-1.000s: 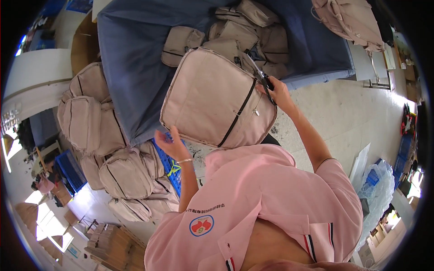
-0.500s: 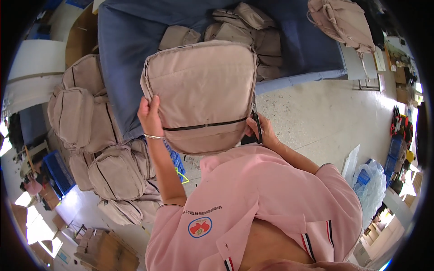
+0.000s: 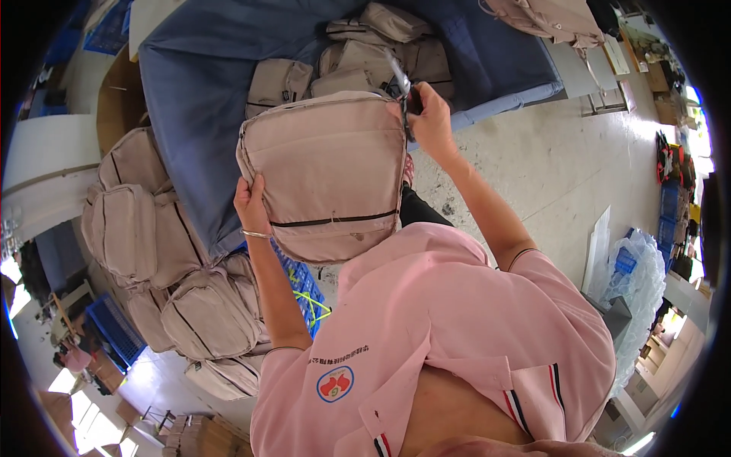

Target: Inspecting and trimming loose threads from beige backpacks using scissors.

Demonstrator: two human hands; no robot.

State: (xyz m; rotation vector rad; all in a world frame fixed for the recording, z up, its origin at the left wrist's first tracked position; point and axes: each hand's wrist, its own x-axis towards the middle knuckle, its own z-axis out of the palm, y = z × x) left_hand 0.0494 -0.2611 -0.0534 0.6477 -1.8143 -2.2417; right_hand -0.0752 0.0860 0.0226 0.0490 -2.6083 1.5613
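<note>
A beige backpack (image 3: 331, 167) with a dark zip line across its lower part hangs in front of my body. My left hand (image 3: 253, 206) grips its left edge, thumb on the near face. At the bag's upper right corner my right hand (image 3: 432, 126) is closed round black-handled scissors (image 3: 399, 75), whose metal blades point up and away. The right fingertips are beside or touching the bag's edge; which of the two, I cannot tell. The bag's far side is hidden.
A large blue fabric bin (image 3: 186, 99) holding several beige bags (image 3: 350, 61) stands ahead. More beige backpacks (image 3: 209, 312) are piled at the left, near a blue crate (image 3: 293, 286). Another backpack (image 3: 552, 19) lies at the far right, and a clear plastic bag (image 3: 636, 282) is at the right.
My right hand with the scissors has moved up along the bag's right side, from its lower corner to its upper corner. The backpack has shifted slightly left and lower.
</note>
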